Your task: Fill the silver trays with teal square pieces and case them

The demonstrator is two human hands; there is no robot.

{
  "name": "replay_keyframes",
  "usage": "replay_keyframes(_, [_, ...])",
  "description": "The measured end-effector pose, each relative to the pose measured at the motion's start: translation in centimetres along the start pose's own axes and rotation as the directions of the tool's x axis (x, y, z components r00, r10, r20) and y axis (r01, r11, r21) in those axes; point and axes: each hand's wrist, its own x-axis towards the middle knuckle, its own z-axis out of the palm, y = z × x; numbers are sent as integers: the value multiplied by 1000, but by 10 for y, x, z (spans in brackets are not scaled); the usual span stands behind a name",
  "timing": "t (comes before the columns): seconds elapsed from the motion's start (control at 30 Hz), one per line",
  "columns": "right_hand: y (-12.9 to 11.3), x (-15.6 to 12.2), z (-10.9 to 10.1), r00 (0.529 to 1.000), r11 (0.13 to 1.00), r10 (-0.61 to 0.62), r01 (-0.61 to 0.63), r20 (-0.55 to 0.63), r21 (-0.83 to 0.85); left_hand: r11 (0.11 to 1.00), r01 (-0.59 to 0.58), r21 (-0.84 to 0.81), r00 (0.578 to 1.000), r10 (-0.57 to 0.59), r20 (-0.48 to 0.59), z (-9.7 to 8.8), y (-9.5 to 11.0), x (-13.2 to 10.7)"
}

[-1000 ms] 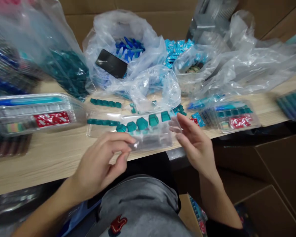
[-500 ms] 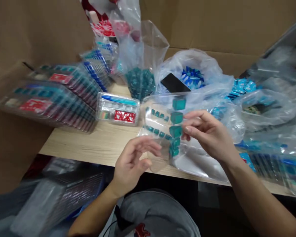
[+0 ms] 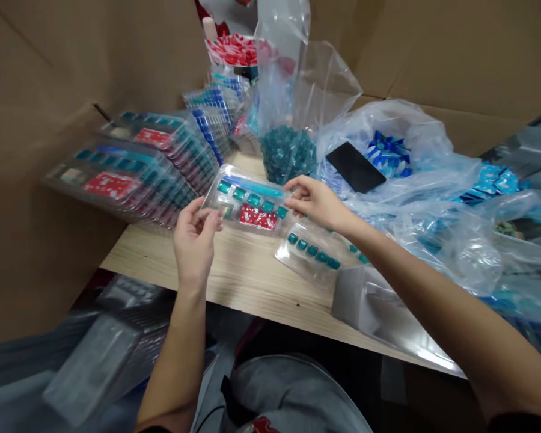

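Observation:
My left hand (image 3: 195, 237) pinches the near left edge of a clear plastic tray (image 3: 217, 210). My right hand (image 3: 313, 201) has its fingers closed at the tray's right end. Inside or over the tray show a blue pen (image 3: 256, 185), a row of teal square pieces (image 3: 253, 200) and a red packet with white dots (image 3: 258, 217). The layering of plastic there is hard to make out. Right of it, a clear sheet with a row of teal pieces (image 3: 312, 250) lies on the wooden table (image 3: 252, 282).
Stacks of filled trays (image 3: 135, 174) stand at the left. Behind are a bag of teal pieces (image 3: 289, 153) and a black phone (image 3: 356, 167) on plastic bags with blue packets (image 3: 390, 153). A pile of clear plastic (image 3: 369, 300) sits at the table's front edge.
The teal row that was upright by my right hand now lies over the tray with the pen. Both hands have moved left onto that tray. The view has shifted left.

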Motion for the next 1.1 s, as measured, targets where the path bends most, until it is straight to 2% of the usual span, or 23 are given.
replay_keyframes(0.1, [5,16,2,994,989,-59,45,-95,-143,958,-59,282,997,70,-29,-3,-15,9])
replay_keyframes(0.17, [7,23,5,986,967,-83,46,-143,-250,911,-73,406,996,84,-9,-4,-21,14])
replay_keyframes(0.27, [10,29,9,984,937,-71,9,-166,-350,859,-101,502,995,81,61,0,-21,17])
replay_keyframes(0.37, [13,30,11,987,932,-38,-20,-153,-362,824,-194,532,981,179,80,8,-11,14])
replay_keyframes(0.43, [16,30,12,987,943,-22,-33,-162,-331,858,-219,465,975,210,73,12,-3,12])
replay_keyframes(0.5, [20,30,12,985,961,-4,-44,-171,-274,951,-141,273,989,123,82,15,3,15])
replay_keyframes(0.57, [22,31,12,984,973,3,-44,-178,-225,997,-17,81,992,6,127,16,4,22])
replay_keyframes(0.67, [23,30,12,978,976,-25,-21,-207,-217,993,109,-46,970,-96,222,14,-1,34])
replay_keyframes(0.77, [21,25,8,969,975,-76,22,-237,-220,961,170,-218,958,-110,265,11,-4,36])
replay_keyframes(0.87, [16,17,1,986,993,-105,96,-130,-74,927,146,-346,969,-63,239,10,-2,28])
replay_keyframes(0.93, [11,8,-5,991,990,-119,124,-63,69,925,133,-357,970,-48,238,9,0,22])
replay_keyframes(1.0, [6,-2,-11,985,977,-152,161,-75,138,942,85,-324,976,-14,215,7,3,16])
replay_keyframes(1.1, [1,-23,-18,975,965,-207,217,-84,147,971,-39,-237,984,78,158,-1,13,3])
